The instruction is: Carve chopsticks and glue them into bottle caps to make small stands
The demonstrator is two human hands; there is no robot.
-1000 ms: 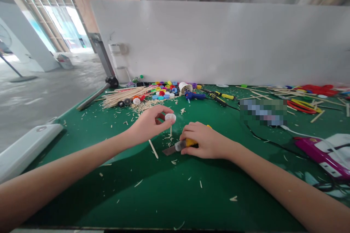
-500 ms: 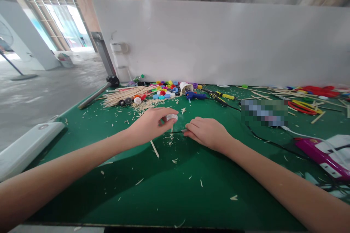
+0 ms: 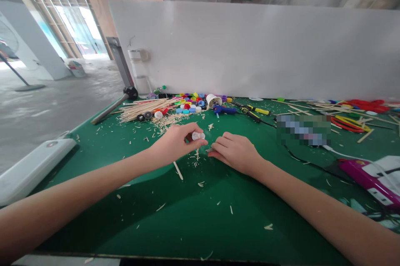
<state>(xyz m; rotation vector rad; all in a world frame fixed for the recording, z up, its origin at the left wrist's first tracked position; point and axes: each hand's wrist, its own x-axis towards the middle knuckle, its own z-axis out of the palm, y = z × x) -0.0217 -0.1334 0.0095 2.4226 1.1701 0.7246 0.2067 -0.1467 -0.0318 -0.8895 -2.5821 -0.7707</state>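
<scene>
Between the thumb and fingers of my left hand [image 3: 176, 143] is a small whitish, see-through bottle cap [image 3: 198, 135], held above the table. My right hand [image 3: 237, 151] is closed just to its right, with its fingers wrapped round a slim grey tool [image 3: 210, 150]. Only a short piece of that tool pokes out past the fingertips, so its kind is unclear. A light wooden stick [image 3: 178, 171] lies on the green table [image 3: 175, 224] below my left hand. Pale shavings [image 3: 196, 155] are scattered under both hands.
Behind my hands lie a bundle of wooden sticks [image 3: 146, 109], coloured bottle caps [image 3: 186, 110], a tipped white cup [image 3: 213, 100] and a blue glue gun [image 3: 224, 110]. Yellow-black tools [image 3: 251, 114] and a cable [image 3: 300, 158] are to the right. A white board [image 3: 250, 49] stands behind.
The cap in my left hand has tilted and turned. A thin dark shaft that stuck out leftward from my right hand no longer shows. The view has shifted slightly.
</scene>
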